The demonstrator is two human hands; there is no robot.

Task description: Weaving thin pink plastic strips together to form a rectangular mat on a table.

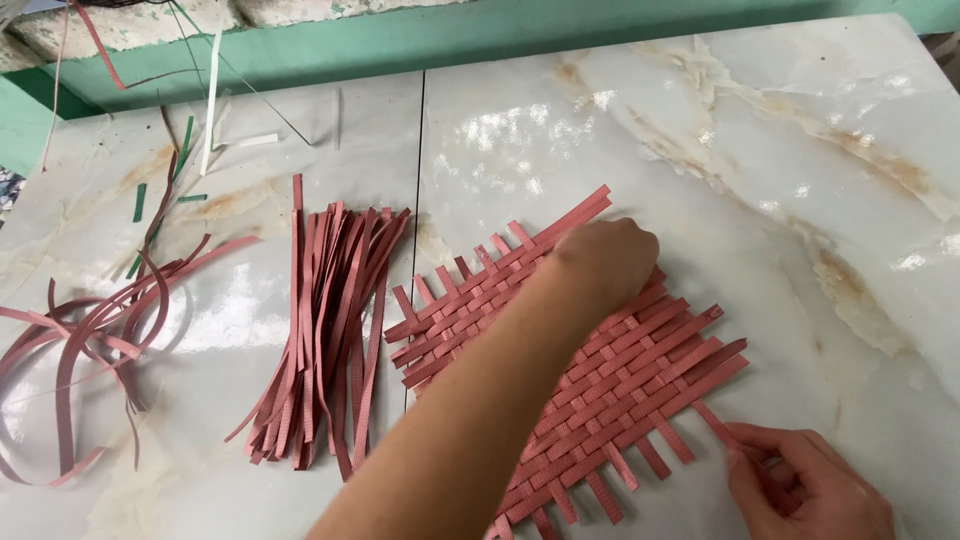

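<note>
Far left on the marble desk lie curled pink strips, then a straight pink bundle. The woven pink mat lies centre-right. The left hand presses flat on its upper part, its grip closed on nothing. The right hand pinches a strip end at the mat's lower right edge

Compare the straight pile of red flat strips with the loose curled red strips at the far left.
The straight pile of red flat strips lies bundled, roughly parallel; the loose curled red strips bend in loops and spread apart. The pile sits nearer the woven red mat; the curled ones are near the table's left edge. Both share the same red colour.
</note>
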